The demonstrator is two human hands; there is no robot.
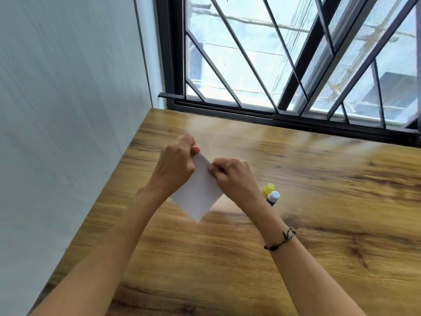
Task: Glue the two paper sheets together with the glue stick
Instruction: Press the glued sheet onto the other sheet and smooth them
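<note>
Both pinching the paper (197, 192) above the table (319, 224): left hand (176, 166) top corner, right hand (232, 176) the edge. Best squeezing evenly along the seam; glue stick (273, 198) uncapped nearby.

Wooden table (319, 258), barred window (273, 53), wall (68, 87)

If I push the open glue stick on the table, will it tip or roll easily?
Probably it tips easily: the glue stick stands upright, tall for its narrow base, on the smooth wooden table. Once down, its round body would likely roll. It looks light, so the yellow cap beside it would hardly stop it.
</note>
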